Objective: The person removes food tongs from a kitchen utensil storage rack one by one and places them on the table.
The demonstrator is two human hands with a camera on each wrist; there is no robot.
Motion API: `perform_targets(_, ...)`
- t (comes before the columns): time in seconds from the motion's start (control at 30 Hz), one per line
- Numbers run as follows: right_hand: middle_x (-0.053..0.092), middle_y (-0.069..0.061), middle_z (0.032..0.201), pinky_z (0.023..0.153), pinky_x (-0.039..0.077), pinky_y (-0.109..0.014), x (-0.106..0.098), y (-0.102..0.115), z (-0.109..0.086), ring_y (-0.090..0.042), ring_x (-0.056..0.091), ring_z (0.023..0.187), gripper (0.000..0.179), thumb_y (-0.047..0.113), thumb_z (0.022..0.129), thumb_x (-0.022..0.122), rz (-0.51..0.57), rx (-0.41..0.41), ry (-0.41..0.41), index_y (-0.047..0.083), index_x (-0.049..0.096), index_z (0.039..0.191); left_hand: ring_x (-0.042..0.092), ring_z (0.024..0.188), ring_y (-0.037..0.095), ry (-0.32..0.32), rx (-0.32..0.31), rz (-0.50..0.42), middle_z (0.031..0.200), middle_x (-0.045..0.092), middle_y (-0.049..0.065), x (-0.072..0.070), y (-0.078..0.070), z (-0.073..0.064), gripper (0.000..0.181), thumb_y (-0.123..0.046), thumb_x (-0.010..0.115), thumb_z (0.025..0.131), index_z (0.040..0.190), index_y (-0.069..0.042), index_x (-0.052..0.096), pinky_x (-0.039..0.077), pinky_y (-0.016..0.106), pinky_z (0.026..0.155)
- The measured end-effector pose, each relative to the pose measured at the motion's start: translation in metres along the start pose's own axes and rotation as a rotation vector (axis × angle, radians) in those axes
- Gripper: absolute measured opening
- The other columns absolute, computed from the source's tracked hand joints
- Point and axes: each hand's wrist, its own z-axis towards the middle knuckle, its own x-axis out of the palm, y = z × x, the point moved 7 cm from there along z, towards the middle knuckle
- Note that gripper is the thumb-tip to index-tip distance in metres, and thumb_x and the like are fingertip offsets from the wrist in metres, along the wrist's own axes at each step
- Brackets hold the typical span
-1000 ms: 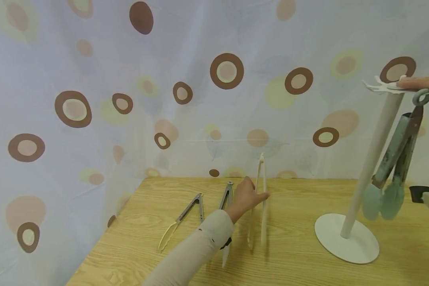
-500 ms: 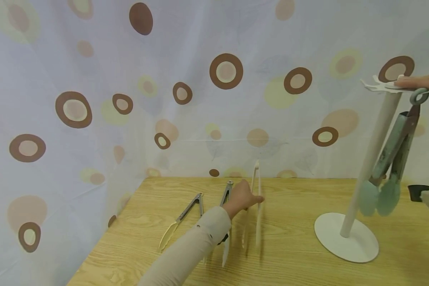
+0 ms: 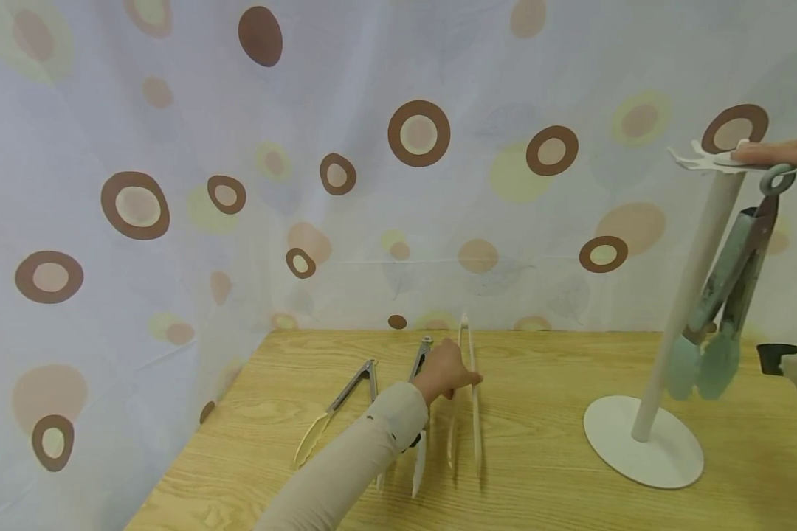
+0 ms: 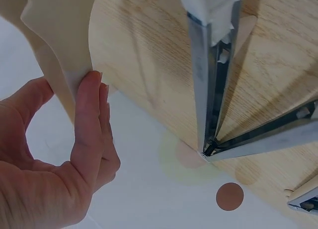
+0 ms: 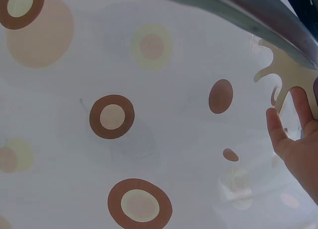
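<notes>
My left hand point(image 3: 466, 378) pinches a pair of cream tongs point(image 3: 466, 420) near their hinge end, and the tongs lean low with their tips on the wooden table point(image 3: 544, 479). In the left wrist view, thumb and fingers of that hand point(image 4: 67, 85) clamp the cream tongs point(image 4: 54, 35). My right hand point(image 3: 752, 153) rests with straight fingers on the notched top plate point(image 3: 697, 159) of a white stand point(image 3: 644, 450). Green-tipped tongs point(image 3: 724, 295) hang from the plate. In the right wrist view, the right hand point(image 5: 285, 112) touches the top plate point(image 5: 288, 75).
Two steel tongs lie on the table left of my left hand: one with yellowish tips point(image 3: 342, 405), one with white tips point(image 3: 420, 413) that also shows in the left wrist view point(image 4: 208, 90). A spotted curtain point(image 3: 239, 184) hangs behind. A black object point(image 3: 780, 358) sits at the right edge.
My left hand has lowered the cream tongs from nearly upright down toward the table and slightly left. The hanging green tongs have swung a little. The right hand has stayed on the stand's top.
</notes>
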Motion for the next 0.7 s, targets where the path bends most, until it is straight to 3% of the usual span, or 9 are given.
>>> perform_targets(0.07, 0.019, 0.034, 0.147, 0.056, 0.042, -0.004, 0.000, 0.003, 0.001, 0.018, 0.024, 0.129, 0.145, -0.012, 0.021, 0.085, 0.003, -0.008, -0.010, 0.014, 0.028, 0.152, 0.067, 0.054, 0.028, 0.014, -0.011, 0.034, 0.070, 0.068, 0.021, 0.002, 0.001, 0.000, 0.076, -0.023, 0.075, 0.085, 0.136, 0.014, 0.033, 0.052, 0.026, 0.050)
perform_targets(0.33, 0.017, 0.036, 0.145, 0.066, 0.038, 0.001, -0.002, 0.003, 0.003, 0.020, 0.018, 0.129, 0.148, -0.007, 0.022, 0.087, -0.022, 0.029, -0.002, 0.023, 0.025, 0.153, 0.067, 0.056, 0.028, 0.083, -0.026, 0.115, 0.068, 0.068, 0.018, 0.010, 0.003, 0.000, 0.084, -0.023, 0.073, 0.087, 0.144, 0.014, 0.024, 0.056, 0.031, 0.057)
perform_targets(0.4, 0.016, 0.037, 0.145, 0.061, 0.039, -0.001, -0.001, 0.004, 0.003, 0.022, 0.018, 0.128, 0.149, -0.009, 0.023, 0.086, -0.006, 0.034, 0.007, 0.024, 0.023, 0.154, 0.067, 0.055, 0.027, 0.092, -0.016, 0.145, 0.067, 0.068, 0.017, 0.012, 0.003, 0.002, 0.071, -0.023, 0.073, 0.087, 0.137, 0.014, 0.039, 0.055, 0.029, 0.054)
perform_targets(0.5, 0.014, 0.037, 0.145, 0.058, 0.040, -0.002, -0.001, 0.005, 0.003, 0.022, 0.021, 0.127, 0.150, -0.010, 0.024, 0.086, 0.012, 0.039, 0.022, 0.025, 0.021, 0.154, 0.066, 0.053, 0.025, 0.102, -0.011, 0.184, 0.069, 0.069, 0.015, 0.016, 0.004, 0.004, 0.045, -0.023, 0.074, 0.087, 0.115, 0.009, 0.061, 0.053, 0.026, 0.050)
perform_targets(0.63, 0.015, 0.038, 0.144, 0.056, 0.041, -0.004, 0.001, 0.000, 0.001, 0.021, 0.034, 0.118, 0.150, -0.003, 0.026, 0.090, 0.035, 0.028, 0.066, 0.022, 0.018, 0.155, 0.065, 0.052, 0.024, 0.117, -0.018, 0.191, 0.077, 0.069, 0.014, 0.022, 0.008, 0.008, 0.027, -0.023, 0.074, 0.086, 0.095, 0.001, 0.068, 0.051, 0.025, 0.047)
perform_targets(0.7, 0.013, 0.039, 0.144, 0.053, 0.041, -0.006, 0.002, -0.001, -0.001, 0.021, 0.048, 0.098, 0.149, 0.000, 0.028, 0.091, 0.058, 0.040, 0.088, 0.021, 0.016, 0.155, 0.065, 0.051, 0.024, 0.120, -0.021, 0.184, 0.084, 0.070, 0.014, 0.025, 0.009, 0.009, 0.025, -0.023, 0.074, 0.086, 0.093, 0.001, 0.068, 0.050, 0.026, 0.046)
